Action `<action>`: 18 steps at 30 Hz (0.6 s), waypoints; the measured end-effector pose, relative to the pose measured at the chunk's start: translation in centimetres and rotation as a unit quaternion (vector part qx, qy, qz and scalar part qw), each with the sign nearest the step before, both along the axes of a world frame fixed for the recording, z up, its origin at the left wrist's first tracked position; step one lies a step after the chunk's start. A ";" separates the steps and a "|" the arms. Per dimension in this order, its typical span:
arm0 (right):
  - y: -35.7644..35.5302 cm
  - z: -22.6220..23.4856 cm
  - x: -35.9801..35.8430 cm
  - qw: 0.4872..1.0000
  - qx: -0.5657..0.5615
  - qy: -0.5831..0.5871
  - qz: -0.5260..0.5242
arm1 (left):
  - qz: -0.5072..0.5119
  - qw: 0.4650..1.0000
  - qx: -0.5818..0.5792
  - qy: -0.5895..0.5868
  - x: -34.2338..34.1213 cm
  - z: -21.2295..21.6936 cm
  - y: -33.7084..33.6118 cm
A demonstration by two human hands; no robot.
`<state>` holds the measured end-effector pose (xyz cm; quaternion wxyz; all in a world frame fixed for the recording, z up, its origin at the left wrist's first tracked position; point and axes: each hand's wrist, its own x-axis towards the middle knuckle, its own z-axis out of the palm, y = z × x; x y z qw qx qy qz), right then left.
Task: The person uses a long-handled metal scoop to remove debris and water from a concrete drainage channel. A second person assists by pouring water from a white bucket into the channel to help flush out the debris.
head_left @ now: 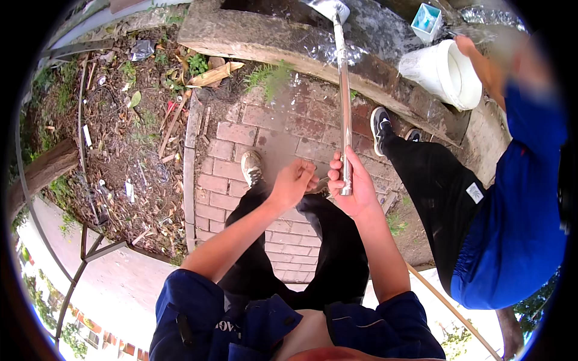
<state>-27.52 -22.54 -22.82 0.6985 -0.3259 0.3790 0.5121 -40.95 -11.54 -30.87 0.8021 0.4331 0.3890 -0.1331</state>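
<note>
Right hand [355,183] gripping metal pipe [344,90], left hand [295,180] beside it, brick paving [241,138] below

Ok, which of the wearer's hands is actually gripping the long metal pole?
The right hand: its fingers wrap the metal pole near the lower end. The left hand is loosely curled beside it, apart from the pole.

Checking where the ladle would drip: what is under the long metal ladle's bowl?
The ladle, gripped by the right hand, has its bowl over the wet concrete ledge. The surface directly beneath the bowl is hidden.
</note>
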 end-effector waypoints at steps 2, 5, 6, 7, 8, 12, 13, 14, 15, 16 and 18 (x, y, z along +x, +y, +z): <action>1.5 2.3 -0.4 1.000 -0.011 -0.022 0.013 | -0.024 1.000 0.012 0.005 -2.8 2.8 -0.4; 3.2 3.3 -0.3 0.999 -0.028 -0.035 0.003 | -0.065 0.998 0.026 0.005 -4.5 7.1 0.4; 3.9 3.8 0.0 0.999 -0.024 -0.034 -0.007 | -0.091 0.995 0.033 -0.007 -4.2 8.2 1.2; 4.5 4.3 0.0 0.999 -0.021 -0.026 -0.018 | -0.118 0.992 0.038 -0.012 -4.4 9.2 1.9; 5.0 4.8 0.0 0.999 -0.020 -0.019 -0.030 | -0.147 0.988 0.042 -0.018 -4.2 9.9 2.7; 7.1 5.8 0.8 0.995 0.045 0.022 -0.090 | -0.249 0.951 0.178 -0.042 -2.0 11.2 6.3; 7.2 5.8 0.9 0.993 0.058 0.031 -0.098 | -0.253 0.949 0.185 -0.045 -1.3 11.4 7.0; 7.1 6.0 1.1 0.990 0.071 0.046 -0.113 | -0.262 0.944 0.190 -0.059 -0.5 11.6 7.6; 6.8 6.2 1.3 0.988 0.073 0.047 -0.130 | -0.280 0.938 0.199 -0.051 0.2 12.0 7.9; 6.9 6.7 2.0 0.985 0.078 0.048 -0.148 | -0.299 0.930 0.210 -0.043 1.4 12.9 8.3; 7.1 7.3 3.9 0.973 0.104 0.072 -0.195 | -0.309 0.923 0.223 -0.050 3.1 14.1 9.4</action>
